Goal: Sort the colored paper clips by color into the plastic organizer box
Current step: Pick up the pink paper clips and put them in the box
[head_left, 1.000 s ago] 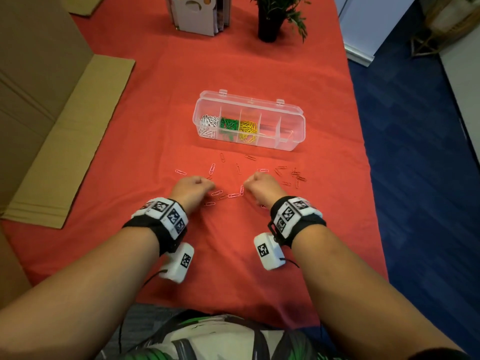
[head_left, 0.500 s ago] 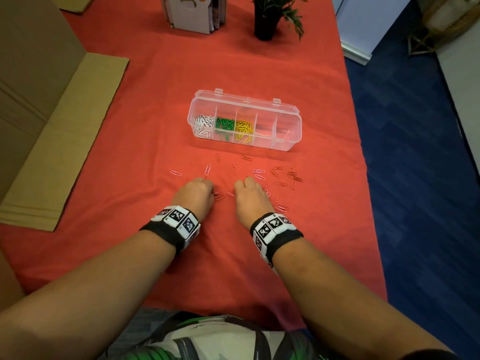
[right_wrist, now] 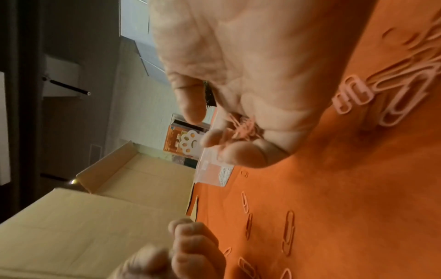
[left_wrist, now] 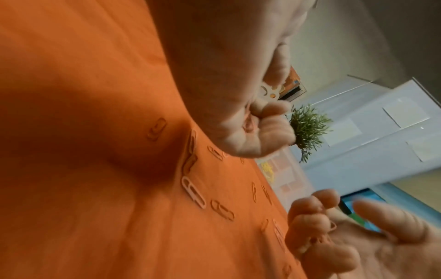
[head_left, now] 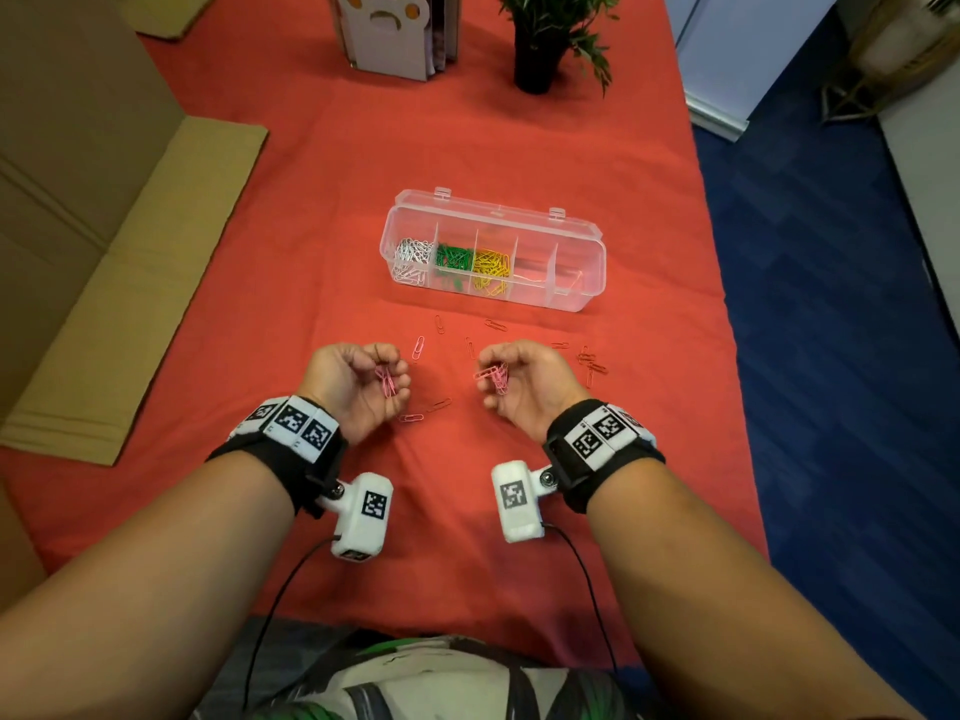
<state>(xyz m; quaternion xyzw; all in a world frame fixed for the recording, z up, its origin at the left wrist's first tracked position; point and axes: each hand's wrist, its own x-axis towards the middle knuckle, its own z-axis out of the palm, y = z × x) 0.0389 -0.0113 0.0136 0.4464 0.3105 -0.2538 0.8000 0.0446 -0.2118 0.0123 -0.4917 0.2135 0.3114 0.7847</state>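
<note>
No legible text, brand, number or label in any view. Only machine-readable markings: black-and-white square fiducial tags on the left wristband (head_left: 296,426), the right wristband (head_left: 602,433), the left wrist camera housing (head_left: 375,505) and the right wrist camera housing (head_left: 511,495). Patterns carry no readable characters. The white card holder (head_left: 387,31) at the far table edge shows a paw-print cutout, no lettering.

Your head view is evenly lit and sharp, bowed at the edges. Your wrist views run dimmer, orange-tinted, motion-blurred around the fingers.
</note>
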